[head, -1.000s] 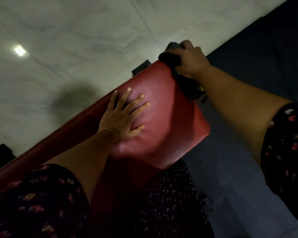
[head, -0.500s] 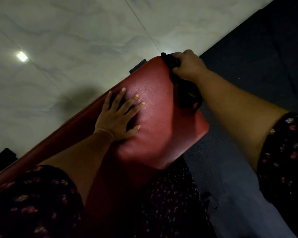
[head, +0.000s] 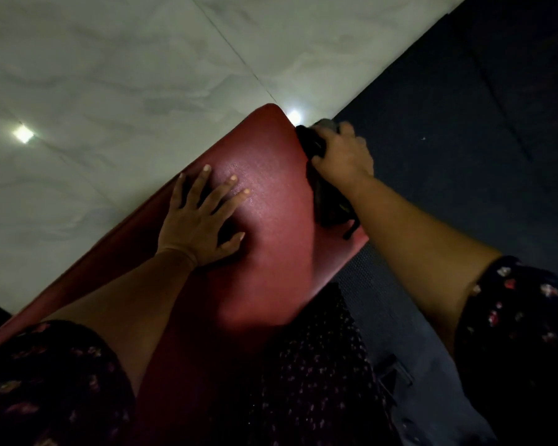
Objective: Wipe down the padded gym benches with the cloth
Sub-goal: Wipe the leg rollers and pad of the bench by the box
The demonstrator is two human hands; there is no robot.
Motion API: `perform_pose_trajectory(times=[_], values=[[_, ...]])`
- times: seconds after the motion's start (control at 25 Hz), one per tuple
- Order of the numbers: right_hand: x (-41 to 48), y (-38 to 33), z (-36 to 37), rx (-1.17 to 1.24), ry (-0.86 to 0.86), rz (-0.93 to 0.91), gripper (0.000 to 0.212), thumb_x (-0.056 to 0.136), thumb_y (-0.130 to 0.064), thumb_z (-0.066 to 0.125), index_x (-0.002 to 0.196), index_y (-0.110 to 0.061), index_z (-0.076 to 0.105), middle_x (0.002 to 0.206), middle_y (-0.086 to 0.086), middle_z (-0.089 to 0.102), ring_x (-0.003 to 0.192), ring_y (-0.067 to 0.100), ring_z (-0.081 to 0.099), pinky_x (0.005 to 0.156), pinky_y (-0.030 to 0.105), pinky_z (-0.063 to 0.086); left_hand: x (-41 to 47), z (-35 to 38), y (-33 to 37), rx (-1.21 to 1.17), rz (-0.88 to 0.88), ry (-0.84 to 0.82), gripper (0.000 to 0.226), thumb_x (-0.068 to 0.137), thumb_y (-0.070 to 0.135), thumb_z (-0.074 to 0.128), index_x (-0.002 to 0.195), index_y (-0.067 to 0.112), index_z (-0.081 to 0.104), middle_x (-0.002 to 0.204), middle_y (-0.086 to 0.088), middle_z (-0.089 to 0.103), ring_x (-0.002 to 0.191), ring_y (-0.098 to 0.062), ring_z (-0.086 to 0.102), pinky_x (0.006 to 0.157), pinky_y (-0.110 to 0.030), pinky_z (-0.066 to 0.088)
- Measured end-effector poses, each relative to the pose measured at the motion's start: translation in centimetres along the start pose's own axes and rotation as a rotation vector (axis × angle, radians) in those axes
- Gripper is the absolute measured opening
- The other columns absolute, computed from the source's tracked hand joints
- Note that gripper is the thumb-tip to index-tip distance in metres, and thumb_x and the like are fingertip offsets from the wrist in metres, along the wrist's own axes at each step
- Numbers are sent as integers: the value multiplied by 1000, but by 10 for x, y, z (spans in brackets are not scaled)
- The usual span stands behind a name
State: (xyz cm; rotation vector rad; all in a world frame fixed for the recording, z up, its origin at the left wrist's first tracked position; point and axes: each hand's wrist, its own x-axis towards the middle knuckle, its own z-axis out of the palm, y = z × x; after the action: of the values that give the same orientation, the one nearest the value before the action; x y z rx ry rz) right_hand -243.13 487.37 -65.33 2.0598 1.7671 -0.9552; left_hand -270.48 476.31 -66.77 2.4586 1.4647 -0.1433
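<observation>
- The bench (head: 271,239) is a red padded pad that runs diagonally from the lower left to the upper centre of the head view. Its rounded end lies at the upper centre.
- The left hand (head: 200,226) lies palm down on the top of the pad. Its fingers are straight and spread apart, and the thumb points toward the right edge. This hand holds nothing.
- The right hand (head: 342,156) sits at the right edge of the pad, close to the rounded end. Its fingers are curled round the cloth (head: 331,207) and grip it.
- The cloth is dark. It is bunched under the right hand and against the pad edge, and a loose part trails along the edge toward the person, under the right forearm. The end of that part lies on the pad's near right corner.
- The pad surface shows a sheen between the two hands.
- Both arms are bare up to short, dark, flower-print sleeves. The left sleeve (head: 45,381) is at the lower left and the right sleeve (head: 522,317) at the right.
- Dark dotted fabric (head: 303,365) lies below the near end of the pad.
- Pale marbled floor tiles (head: 110,75) lie to the left of the bench. Two bright light reflections (head: 23,134) show on them.
- A dark mat (head: 464,123) covers the floor to the right of the bench.
</observation>
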Motion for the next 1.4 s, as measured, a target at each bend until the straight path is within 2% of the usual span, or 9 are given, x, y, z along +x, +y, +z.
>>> perform_pose_trajectory(times=[0.12,0.28,0.52,0.76,0.92,1.0,1.12,1.24,1.4], values=[[-24,49,9,145,-32,-4,59,87,-22,61,142,-38,45,143,12,35,125,36,44,101,38,42,1,2,0,-26,14,26,74,83,64,38,150,30,33,155,-1,32,147,-39,18,115,-62,7],[-46,75,1,-44,-228,207,53,87,-32,63,138,-28,50,133,17,41,119,37,48,92,37,44,0,1,0,-12,28,35,73,84,62,38,148,28,38,152,-4,40,145,-40,23,116,-62,9],[-52,24,9,-47,-25,105,61,90,-32,62,146,-33,39,144,13,30,122,40,43,93,44,45,0,-7,7,72,26,12,66,92,58,32,149,26,40,152,-6,42,141,-42,30,114,-64,14],[-95,69,10,-83,-152,317,55,90,-31,62,141,-39,42,136,12,35,115,39,50,86,43,50,1,-11,12,93,-7,17,64,90,55,37,145,23,47,145,-8,47,129,-39,41,110,-63,22],[-99,49,20,-28,3,133,64,89,-28,64,146,-38,36,142,13,31,118,39,48,86,44,50,-2,-15,28,82,13,19,58,91,37,34,142,16,50,136,-13,53,119,-38,47,108,-61,30],[-114,60,30,27,32,170,60,91,-27,61,145,-40,36,141,13,31,116,39,48,84,44,49,-8,-14,43,56,90,-9,57,89,32,34,141,17,52,136,-12,54,123,-37,49,109,-60,32],[-124,72,28,39,-37,336,52,92,-33,58,141,-38,42,134,13,36,114,37,51,85,42,48,-20,-4,60,61,186,-96,62,90,38,33,144,13,49,145,-10,50,133,-36,46,113,-57,27],[-116,73,12,-15,-39,344,52,92,-33,58,142,-35,42,135,12,39,120,34,48,90,42,47,-27,4,69,88,171,-114,66,91,44,31,148,13,42,152,-10,43,140,-35,39,117,-52,13],[-144,80,45,254,63,374,62,91,-34,59,146,-42,34,140,12,34,118,39,49,90,43,47,-29,5,73,98,292,-101,65,89,45,36,147,17,44,152,-8,43,141,-30,35,115,-50,12]])
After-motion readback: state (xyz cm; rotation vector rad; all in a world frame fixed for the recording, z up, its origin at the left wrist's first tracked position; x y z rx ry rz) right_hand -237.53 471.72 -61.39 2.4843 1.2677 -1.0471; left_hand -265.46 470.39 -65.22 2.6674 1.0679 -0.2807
